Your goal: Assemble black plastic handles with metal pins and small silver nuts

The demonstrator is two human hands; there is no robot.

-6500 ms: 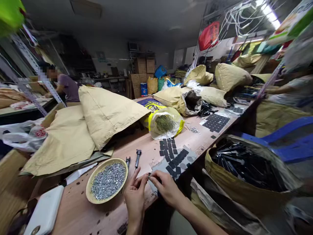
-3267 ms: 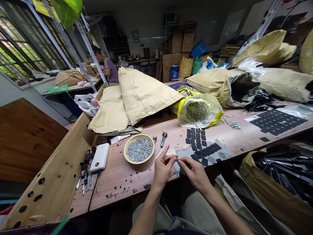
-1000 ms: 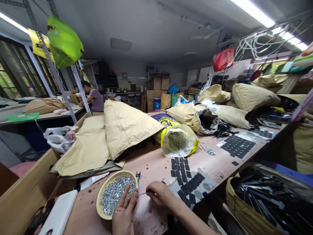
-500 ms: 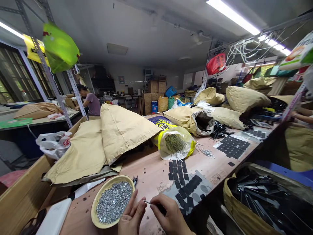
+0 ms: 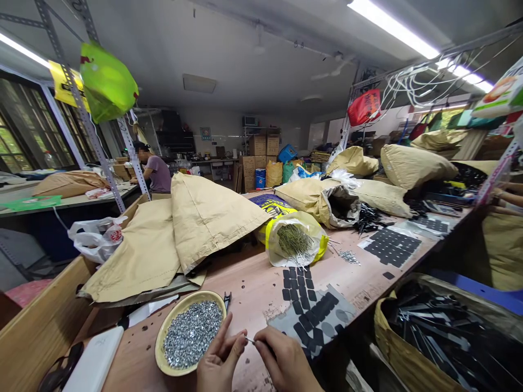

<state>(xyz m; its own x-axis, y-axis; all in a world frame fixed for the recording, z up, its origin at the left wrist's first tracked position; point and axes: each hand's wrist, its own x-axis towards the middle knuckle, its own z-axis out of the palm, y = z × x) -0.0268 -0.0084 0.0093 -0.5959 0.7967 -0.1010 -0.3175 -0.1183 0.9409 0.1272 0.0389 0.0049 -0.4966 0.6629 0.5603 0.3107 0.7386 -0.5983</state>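
Dim workshop, sack-laden bench (image 5: 255, 272). Right hand (image 5: 288, 356) pinches one end of thin metal rod (image 5: 250, 341), above bench; left hand (image 5: 218, 365), narrowed, pinches other tip. Bowl (image 5: 159, 351) of shiny metal bits (image 5: 192, 332) just beside. Best: steady hold, rod straight, light touch.

Our left hand (image 5: 220, 359) and right hand (image 5: 285, 354) pinching a thin pin (image 5: 250, 341), bowl (image 5: 180, 372) of metal bits (image 5: 192, 333) alongside, table (image 5: 249, 275) below.

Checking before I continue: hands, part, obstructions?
Right hand pinching thin rod. Left hand pinching its tip. Bowl of metal bits close beside left hand.
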